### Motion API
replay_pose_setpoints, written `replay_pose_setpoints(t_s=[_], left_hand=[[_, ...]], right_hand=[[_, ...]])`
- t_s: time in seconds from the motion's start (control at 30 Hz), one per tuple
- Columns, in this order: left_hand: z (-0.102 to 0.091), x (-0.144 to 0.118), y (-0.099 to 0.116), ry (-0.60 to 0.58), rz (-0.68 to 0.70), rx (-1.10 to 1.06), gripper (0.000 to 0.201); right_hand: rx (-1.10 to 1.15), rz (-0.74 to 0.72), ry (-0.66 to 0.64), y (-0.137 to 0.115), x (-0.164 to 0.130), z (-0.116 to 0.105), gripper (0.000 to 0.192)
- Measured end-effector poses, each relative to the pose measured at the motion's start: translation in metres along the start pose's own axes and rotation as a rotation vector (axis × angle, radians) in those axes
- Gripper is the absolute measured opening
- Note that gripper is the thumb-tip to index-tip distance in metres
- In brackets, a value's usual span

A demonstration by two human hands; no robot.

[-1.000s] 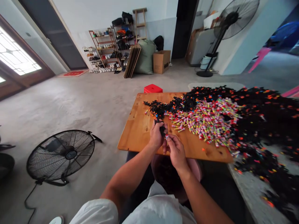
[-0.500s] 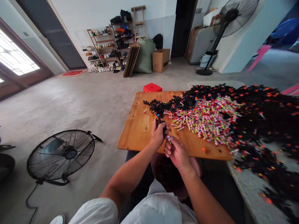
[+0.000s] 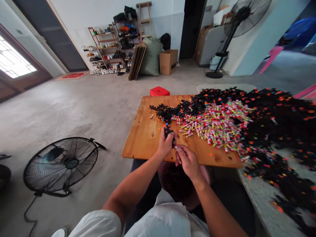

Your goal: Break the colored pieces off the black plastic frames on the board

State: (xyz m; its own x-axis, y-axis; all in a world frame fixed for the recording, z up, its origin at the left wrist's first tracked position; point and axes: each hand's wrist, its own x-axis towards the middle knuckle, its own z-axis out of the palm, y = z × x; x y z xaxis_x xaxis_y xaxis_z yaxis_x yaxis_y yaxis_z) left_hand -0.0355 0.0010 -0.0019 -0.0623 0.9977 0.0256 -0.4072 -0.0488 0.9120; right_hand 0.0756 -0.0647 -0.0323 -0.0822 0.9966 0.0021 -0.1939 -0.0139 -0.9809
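Note:
My left hand (image 3: 166, 143) is closed round a small black plastic piece (image 3: 167, 131), which looks like a toy gun with a coloured tip. Just below and to the right, my right hand (image 3: 187, 159) pinches a small tube (image 3: 176, 147) with a red end, mostly hidden by the fingers. The tube is close to the lower end of the black piece; I cannot tell whether they join. Both hands are over the front edge of the wooden board (image 3: 140, 141). Beyond them lie a heap of pink, white and yellow tubes (image 3: 217, 123) and a heap of similar black pieces (image 3: 278, 115).
Below the board's front edge, between my legs, stands a pinkish tub (image 3: 206, 177) with dark contents. A red stool (image 3: 159, 91) is behind the board. On the floor at left sits a fan (image 3: 61, 168); a grey slab (image 3: 254, 194) bears more black pieces at right.
My right hand has closed in on the tube, which now shows less between the fingers. The left hand still holds the black piece. The whole view has shifted slightly.

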Motion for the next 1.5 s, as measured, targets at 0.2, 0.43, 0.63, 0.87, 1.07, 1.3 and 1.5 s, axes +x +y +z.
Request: replay_pose_setpoints(t_s=[0.2,0.43,0.63,0.87,1.07,1.3,1.5], left_hand=[[0.002,-0.004,-0.006,0.062,0.073,-0.007,0.020],[-0.002,-0.006,-0.019,0.127,0.141,0.009,0.020],[-0.006,-0.006,-0.020,0.155,0.125,-0.013,0.025],[-0.005,-0.007,-0.024,0.177,0.099,-0.035,0.026],[-0.004,-0.010,-0.022,0.163,0.106,-0.005,0.033],[0.000,-0.011,-0.012,0.210,0.134,-0.077,0.038],[-0.002,-0.018,0.001,0.203,0.084,-0.005,0.048]], right_hand=[[0.187,0.106,0.013,0.001,0.000,0.005,0.034],[-0.061,0.082,0.154,0.003,-0.006,0.015,0.038],[-0.231,0.054,0.079,-0.005,-0.005,0.009,0.041],[-0.502,-0.033,0.122,-0.007,-0.006,0.007,0.035],[-0.369,0.011,0.046,-0.007,-0.012,0.007,0.041],[-0.511,-0.245,0.123,-0.008,-0.016,0.011,0.033],[-0.546,-0.342,0.127,-0.006,-0.022,0.013,0.030]])
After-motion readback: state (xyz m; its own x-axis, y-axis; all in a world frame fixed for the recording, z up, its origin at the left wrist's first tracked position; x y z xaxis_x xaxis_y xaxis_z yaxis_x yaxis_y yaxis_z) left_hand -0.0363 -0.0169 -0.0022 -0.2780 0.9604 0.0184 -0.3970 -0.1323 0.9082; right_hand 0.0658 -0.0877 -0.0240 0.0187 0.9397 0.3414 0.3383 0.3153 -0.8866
